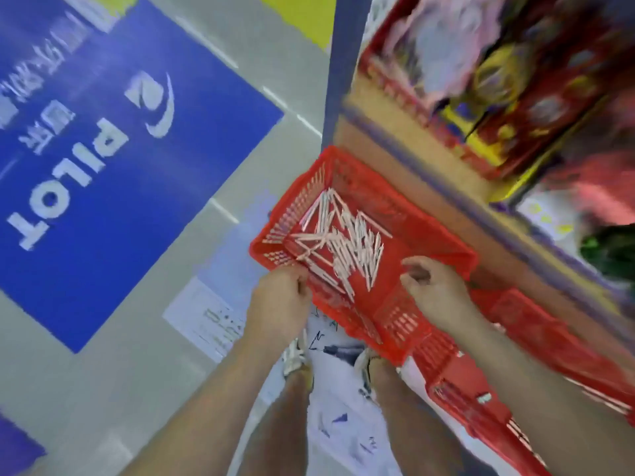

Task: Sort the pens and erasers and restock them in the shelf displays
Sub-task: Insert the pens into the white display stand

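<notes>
Head view, whole frame is smearing with motion blur.

- Red basket (426, 240): it is sitting in mid-frame, tilted, just beside the shelf (395, 159) that is running along the right side. Both hands are holding it up above the floor.
- Pens (347, 242): a loose heap of thin white sticks is lying criss-cross on the basket floor, mostly toward its left and near half. The right part of the basket floor is showing bare red.
- Left hand (281, 297): it is grasping the near-left corner of the basket, fingers curling over the rim.
- Right hand (436, 286): it is grasping the near-right rim, fingers curling inward over the edge.
- Second red basket (460, 383): it is lying lower, near and right of the first. What is inside it is too blurred to tell.
- Goods (498, 80): red, yellow and pink packages are crowding the shelf at far right; the blur is hiding details.
- Blue floor sign (154, 187): it is spreading across the left, reading "PILOT" in white.
- Shoes (295, 355): they are showing on the floor below the near edge of the held basket.
</notes>
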The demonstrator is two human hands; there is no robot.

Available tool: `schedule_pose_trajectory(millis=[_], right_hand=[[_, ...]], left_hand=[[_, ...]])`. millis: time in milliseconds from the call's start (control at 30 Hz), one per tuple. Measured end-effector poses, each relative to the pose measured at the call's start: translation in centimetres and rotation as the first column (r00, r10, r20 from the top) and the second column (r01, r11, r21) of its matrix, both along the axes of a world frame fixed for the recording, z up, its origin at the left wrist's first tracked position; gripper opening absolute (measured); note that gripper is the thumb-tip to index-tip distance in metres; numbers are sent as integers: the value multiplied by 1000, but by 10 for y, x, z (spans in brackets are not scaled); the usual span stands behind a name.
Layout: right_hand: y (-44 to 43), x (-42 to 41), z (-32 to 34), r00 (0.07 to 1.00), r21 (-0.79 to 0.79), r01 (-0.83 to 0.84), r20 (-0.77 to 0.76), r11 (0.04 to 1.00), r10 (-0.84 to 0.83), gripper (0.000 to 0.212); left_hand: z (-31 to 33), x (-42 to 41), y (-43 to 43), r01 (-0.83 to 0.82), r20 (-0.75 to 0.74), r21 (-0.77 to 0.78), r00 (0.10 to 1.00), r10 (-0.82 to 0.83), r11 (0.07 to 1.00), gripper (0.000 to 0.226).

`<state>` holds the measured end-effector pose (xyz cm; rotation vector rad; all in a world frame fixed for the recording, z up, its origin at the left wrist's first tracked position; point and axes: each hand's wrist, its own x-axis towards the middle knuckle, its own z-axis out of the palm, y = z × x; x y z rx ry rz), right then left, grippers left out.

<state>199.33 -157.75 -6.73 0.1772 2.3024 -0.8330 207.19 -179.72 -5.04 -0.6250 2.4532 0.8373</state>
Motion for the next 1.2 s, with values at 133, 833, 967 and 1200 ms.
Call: schedule_pose_trajectory(millis=[133,833,967,1200], right_hand=[[10,2,-161,993,101,106,40,989,-111,26],[6,9,-399,974,326,99,161,940,-159,41],[1,13,-379,902,168,364,180,916,-392,31],[-9,4,-268,668,-227,699,547,678,-505,29]], left_hand=[[-151,-30,14,181,87,-43,980,-177,983,19],[-386,-97,27,586,352,-215,793,-498,781,23],[-371,-92,36,482,290,-43,844,-451,875,25],[-275,-56,80,-302,352,573,930,104,762,29]])
